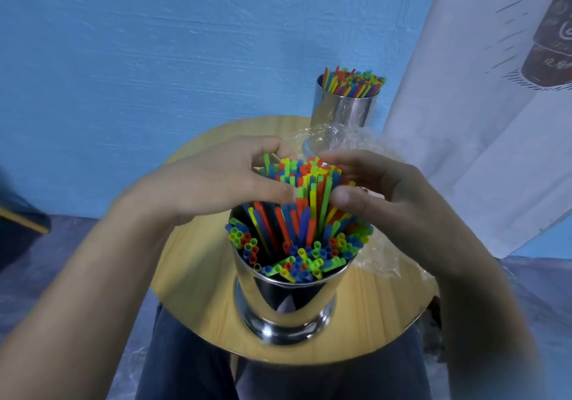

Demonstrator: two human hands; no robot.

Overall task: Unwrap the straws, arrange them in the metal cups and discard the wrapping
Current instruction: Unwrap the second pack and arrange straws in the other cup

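A shiny metal cup (286, 303) stands near the front of the round wooden table (198, 276), packed with colourful straws (297, 260). Above its mouth my left hand (216, 183) and my right hand (383, 195) grip a bundle of straws (306, 180) from both sides, its lower ends inside the cup. A second metal cup (342, 111) full of straws (356, 82) stands at the table's far edge. Clear plastic wrapping (340, 136) lies crumpled around that far cup, and more wrapping (383, 257) lies under my right wrist.
A blue wall rises behind the table. A white printed cloth (495, 105) hangs at the right. My dark trousers (192, 365) show below the table's front edge. A dark object (18, 223) sits at the left edge.
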